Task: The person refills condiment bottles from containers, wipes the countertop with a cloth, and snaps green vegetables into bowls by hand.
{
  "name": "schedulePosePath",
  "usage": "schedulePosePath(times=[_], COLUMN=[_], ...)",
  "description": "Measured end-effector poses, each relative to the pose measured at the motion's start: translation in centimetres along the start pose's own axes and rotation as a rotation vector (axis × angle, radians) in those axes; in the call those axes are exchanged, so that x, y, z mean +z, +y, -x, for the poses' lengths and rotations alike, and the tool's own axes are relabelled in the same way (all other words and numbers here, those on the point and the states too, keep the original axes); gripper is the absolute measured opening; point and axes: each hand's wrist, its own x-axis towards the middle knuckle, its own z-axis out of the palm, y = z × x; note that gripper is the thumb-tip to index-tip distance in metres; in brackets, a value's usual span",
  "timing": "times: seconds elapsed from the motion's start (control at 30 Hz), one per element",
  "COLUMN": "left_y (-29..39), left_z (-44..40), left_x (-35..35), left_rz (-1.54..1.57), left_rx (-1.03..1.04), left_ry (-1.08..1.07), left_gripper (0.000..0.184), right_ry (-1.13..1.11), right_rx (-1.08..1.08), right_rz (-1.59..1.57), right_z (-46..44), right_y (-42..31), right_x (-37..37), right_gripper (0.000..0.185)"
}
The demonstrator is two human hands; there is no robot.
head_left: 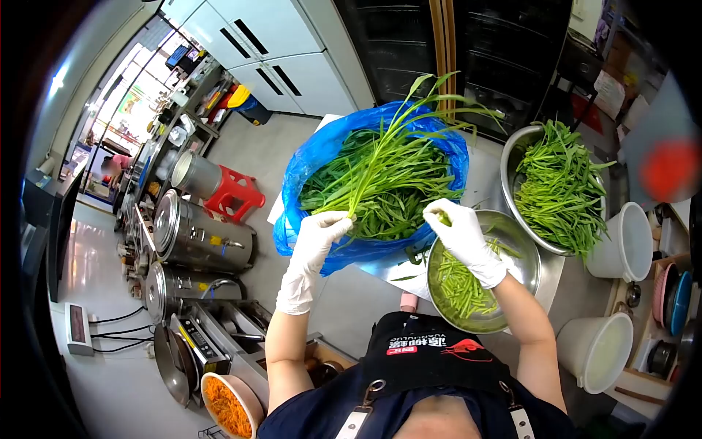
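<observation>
My left hand (322, 233), in a white glove, pinches the stem ends of a long bunch of water spinach (376, 172). Its leaves reach up and to the right across a blue plastic bag (296, 194) full of the same greens. My gloved right hand (462, 238) is closed with a bit of green stem (444, 218) at its fingertips, over the left rim of a metal bowl (536, 274). Short cut-looking stem pieces (462, 285) lie in that bowl. Behind it, a larger metal basin (510, 175) is heaped with leafy water spinach (559, 186).
White buckets (621, 245) stand at the right. On the left are a red stool (235, 194), large steel pots (208, 238) and a tub of shredded orange food (228, 406). A white refrigerator (292, 44) stands at the back. Far left, another person (117, 167) is partly visible.
</observation>
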Motion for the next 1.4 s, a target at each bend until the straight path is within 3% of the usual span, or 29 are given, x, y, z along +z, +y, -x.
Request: schedulePosePath(times=[0.27,0.47,0.67,0.9,1.13,1.23,1.33,1.4], left_y=[-0.7,-0.8,0.1,-0.1,-1.1,-1.6,-2.5,-2.9], left_z=[-0.6,-0.2,0.8,1.0,0.8,0.8,0.4,0.1], left_x=[2.1,3.3,5.5,7.0,7.9,8.7,9.3,9.2], left_rz=[0.336,0.260,0.181,0.206,0.357,0.404,0.458,0.451], left_rx=[-0.121,-0.083,-0.076,-0.082,-0.095,-0.057,-0.049,-0.048], left_ry=[-0.195,-0.175,-0.110,-0.134,-0.158,-0.159,-0.143,-0.129], left_gripper=[0.025,0.027,0.026,0.022,0.023,0.023,0.021,0.022], right_ry=[0.045,0.061,0.025,-0.051,0.089,0.084,0.121,0.142], right_rx=[-0.358,-0.449,-0.699,-0.757,-0.860,-0.692,-0.359,-0.264], right_rz=[0.263,0.283,0.464,0.660,0.684,0.592,0.254,0.036], right_z=[0.1,0.2,-0.3,-0.3,-0.1,0.6,1.3,0.8], right_y=[-1.3,-1.3,-1.9,-1.0,0.1,-0.1,0.0,1.2], right_x=[1.5,1.2,0.9,1.0,1.4,1.7,2.9,3.2], right_gripper=[0.013,0.017,0.034,0.037,0.030,0.023,0.015,0.013])
